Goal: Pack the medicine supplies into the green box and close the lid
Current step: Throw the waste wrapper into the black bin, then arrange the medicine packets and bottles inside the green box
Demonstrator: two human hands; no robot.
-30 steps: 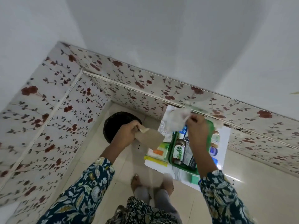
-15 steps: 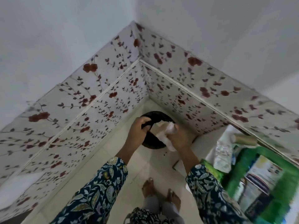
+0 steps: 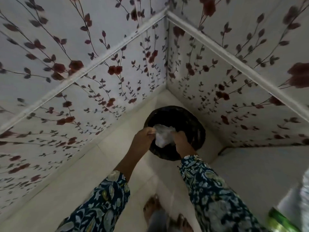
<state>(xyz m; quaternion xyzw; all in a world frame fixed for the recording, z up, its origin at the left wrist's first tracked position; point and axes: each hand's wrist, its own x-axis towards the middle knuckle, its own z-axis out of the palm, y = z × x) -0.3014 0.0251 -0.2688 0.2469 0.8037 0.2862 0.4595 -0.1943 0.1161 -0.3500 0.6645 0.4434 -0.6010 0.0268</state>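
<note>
Far left it's all floral wall panels [image 3: 80, 91], smeared w/ motion blur, nothing to read there. Your left hand [image 3: 144, 137] is out over the near rim of the dark round bin [image 3: 192, 124] in the corner, fingers curled in and closed on the left edge of a crumpled whitish wad [image 3: 163, 135]; what's between the fingertips is hidden by the knuckles. The wad is too blurred to tell if it's paper, plastic or wrapping. Your right hand [image 3: 181, 139] is touching the wad's other side, fingers bent down over it and gripping, tips buried behind the wad, so can't see how tight. Both patterned sleeves [image 3: 207, 188] run off the bottom edge. Bin's inside is black, contents can't be made out. Below, your bare feet [image 3: 151, 207] on the pale floor, blurred, partly cut by the frame. Far right, bottom corner: only a sliver of the green box [image 3: 279, 221] shows, mostly cut off, lid state & contents not visible, w/ something white [image 3: 296, 200] just above it, unclear what
</note>
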